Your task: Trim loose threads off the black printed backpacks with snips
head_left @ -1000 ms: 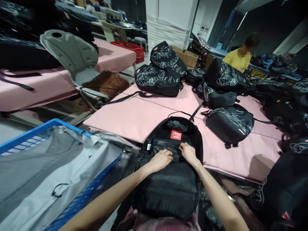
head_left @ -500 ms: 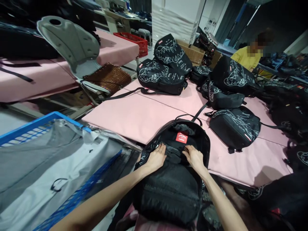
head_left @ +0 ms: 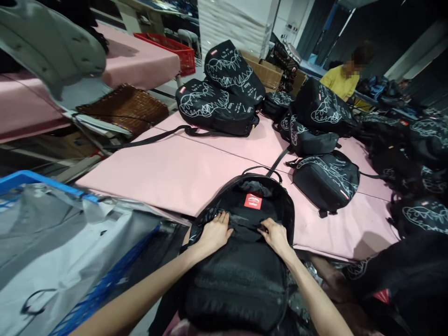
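An unzipped black backpack (head_left: 238,275) lies in front of me, its far end on the pink table. Inside it, a red label (head_left: 252,201) shows on the back lining. My left hand (head_left: 214,232) rests flat on the inner cloth at the left, fingers stretched out and thumb apart. At the right, my right hand (head_left: 276,235) has its fingers closed in a pinch at the edge of the inner pocket (head_left: 247,231). Its fingertips are partly hidden by dark cloth.
Several black backpacks with white scribble prints (head_left: 217,105) lie on the pink table (head_left: 168,168). A blue crate (head_left: 24,177) lined with grey sheeting stands at my left, near a grey chair (head_left: 52,51). Beyond the table is a person in a yellow top (head_left: 338,81).
The view has shifted, so most things sit farther left. My left hand's thumb has spread away from its fingers. Both hands stay inside the backpack.
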Demonstrator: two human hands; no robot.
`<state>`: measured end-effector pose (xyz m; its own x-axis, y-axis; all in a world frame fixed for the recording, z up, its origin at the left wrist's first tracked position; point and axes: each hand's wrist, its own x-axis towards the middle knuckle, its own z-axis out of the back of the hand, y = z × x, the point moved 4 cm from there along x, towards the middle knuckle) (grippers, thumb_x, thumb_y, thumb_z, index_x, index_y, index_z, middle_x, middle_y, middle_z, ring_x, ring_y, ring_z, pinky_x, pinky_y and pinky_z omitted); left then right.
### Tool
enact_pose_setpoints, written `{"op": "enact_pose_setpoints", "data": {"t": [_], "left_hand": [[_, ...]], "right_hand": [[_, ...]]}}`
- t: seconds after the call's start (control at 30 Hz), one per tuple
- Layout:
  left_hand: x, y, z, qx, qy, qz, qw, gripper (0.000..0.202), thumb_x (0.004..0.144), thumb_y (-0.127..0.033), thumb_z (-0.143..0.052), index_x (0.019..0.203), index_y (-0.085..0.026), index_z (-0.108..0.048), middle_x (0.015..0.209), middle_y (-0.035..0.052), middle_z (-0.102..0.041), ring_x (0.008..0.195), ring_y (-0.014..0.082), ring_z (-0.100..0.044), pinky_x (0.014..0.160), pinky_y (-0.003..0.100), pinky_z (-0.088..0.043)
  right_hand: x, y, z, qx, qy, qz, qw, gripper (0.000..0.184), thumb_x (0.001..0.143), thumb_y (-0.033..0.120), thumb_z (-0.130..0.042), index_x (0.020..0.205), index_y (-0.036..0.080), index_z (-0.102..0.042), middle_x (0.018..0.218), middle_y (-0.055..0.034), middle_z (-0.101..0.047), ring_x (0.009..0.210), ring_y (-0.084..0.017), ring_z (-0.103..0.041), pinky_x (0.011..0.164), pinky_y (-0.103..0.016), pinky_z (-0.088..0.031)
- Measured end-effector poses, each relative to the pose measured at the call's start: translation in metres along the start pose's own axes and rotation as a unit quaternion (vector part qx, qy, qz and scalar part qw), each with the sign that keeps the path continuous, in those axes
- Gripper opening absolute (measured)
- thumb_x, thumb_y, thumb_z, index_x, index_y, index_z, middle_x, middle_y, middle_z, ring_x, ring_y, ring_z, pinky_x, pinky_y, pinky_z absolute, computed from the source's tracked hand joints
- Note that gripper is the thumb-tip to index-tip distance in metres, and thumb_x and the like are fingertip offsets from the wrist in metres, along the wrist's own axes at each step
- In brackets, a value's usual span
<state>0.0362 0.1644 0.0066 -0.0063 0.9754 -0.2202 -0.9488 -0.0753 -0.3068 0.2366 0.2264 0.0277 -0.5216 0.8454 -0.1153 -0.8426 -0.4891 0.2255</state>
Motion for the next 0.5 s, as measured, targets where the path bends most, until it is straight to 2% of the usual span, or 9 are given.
{"op": "enact_pose_setpoints", "data": {"t": [0.07, 0.13, 0.2, 0.27, 0.37, 0.43, 0.5], "left_hand": [[0.016, -0.006, 0.02, -0.027, 0.048, 0.008, 0.998, 0.037, 0.083, -0.031, -0.047, 0.108, -0.007, -0.06, 0.108, 0.0235, -0.063, 0.102, 0.0338, -0.06, 0.082, 0.044, -0.047], [0.038, -0.02, 0.039, -0.046, 0.057, -0.009, 0.997, 0.033, 0.085, -0.03, -0.042, 0.1, -0.01, -0.064, 0.094, 0.0213, -0.067, 0.091, 0.0343, -0.063, 0.077, 0.046, -0.046], [0.063, -0.041, 0.053, -0.064, 0.045, -0.039, 0.996, 0.029, 0.083, -0.021, -0.042, 0.101, -0.011, -0.063, 0.099, 0.021, -0.066, 0.096, 0.0337, -0.06, 0.08, 0.046, -0.044], [0.089, -0.064, 0.06, -0.095, 0.048, -0.074, 0.992, 0.028, 0.075, -0.011, -0.049, 0.098, -0.012, -0.065, 0.104, 0.0191, -0.064, 0.1, 0.0311, -0.058, 0.082, 0.041, -0.043], [0.126, -0.092, 0.073, -0.165, 0.067, -0.116, 0.977, 0.024, 0.071, -0.009, -0.049, 0.088, -0.012, -0.067, 0.095, 0.0129, -0.068, 0.087, 0.0238, -0.061, 0.075, 0.032, -0.045], [0.141, -0.101, 0.088, -0.213, 0.072, -0.128, 0.966, 0.027, 0.074, -0.012, -0.044, 0.089, -0.01, -0.066, 0.086, 0.0095, -0.068, 0.076, 0.0196, -0.061, 0.067, 0.028, -0.046], [0.143, -0.1, 0.103, -0.247, 0.075, -0.138, 0.956, 0.03, 0.075, -0.015, -0.042, 0.092, -0.009, -0.065, 0.083, 0.0079, -0.068, 0.073, 0.018, -0.061, 0.065, 0.027, -0.047]], "right_hand": [[-0.015, -0.006, -0.003, 0.01, -0.001, 0.003, 1.0, 0.017, 0.087, 0.027, -0.05, 0.098, 0.026, -0.064, 0.091, 0.0, -0.064, 0.076, -0.014, -0.063, 0.06, -0.02, -0.038], [-0.019, -0.006, -0.005, 0.016, -0.003, 0.005, 1.0, 0.02, 0.087, 0.024, -0.049, 0.098, 0.027, -0.065, 0.09, 0.0001, -0.064, 0.076, -0.013, -0.063, 0.059, -0.019, -0.037], [-0.018, -0.003, -0.005, 0.021, 0.001, 0.008, 1.0, 0.02, 0.087, 0.023, -0.048, 0.097, 0.027, -0.066, 0.089, 0.0001, -0.064, 0.075, -0.013, -0.063, 0.059, -0.019, -0.037], [-0.015, -0.003, -0.005, 0.023, 0.003, 0.008, 1.0, 0.02, 0.087, 0.023, -0.048, 0.095, 0.027, -0.066, 0.09, 0.0001, -0.065, 0.075, -0.013, -0.063, 0.058, -0.019, -0.037], [-0.015, -0.003, -0.005, 0.038, -0.001, 0.008, 0.999, 0.022, 0.087, 0.021, -0.048, 0.095, 0.027, -0.067, 0.091, 0.0004, -0.066, 0.076, -0.013, -0.064, 0.06, -0.019, -0.04], [-0.015, -0.004, -0.005, 0.064, -0.015, 0.008, 0.998, 0.026, 0.086, 0.018, -0.047, 0.101, 0.028, -0.066, 0.094, 0.0002, -0.066, 0.079, -0.013, -0.064, 0.064, -0.019, -0.043], [-0.017, -0.007, 0.0, 0.122, -0.05, 0.02, 0.991, 0.032, 0.085, 0.016, -0.047, 0.11, 0.028, -0.063, 0.103, -0.0003, -0.066, 0.086, -0.014, -0.064, 0.071, -0.021, -0.047]]}}
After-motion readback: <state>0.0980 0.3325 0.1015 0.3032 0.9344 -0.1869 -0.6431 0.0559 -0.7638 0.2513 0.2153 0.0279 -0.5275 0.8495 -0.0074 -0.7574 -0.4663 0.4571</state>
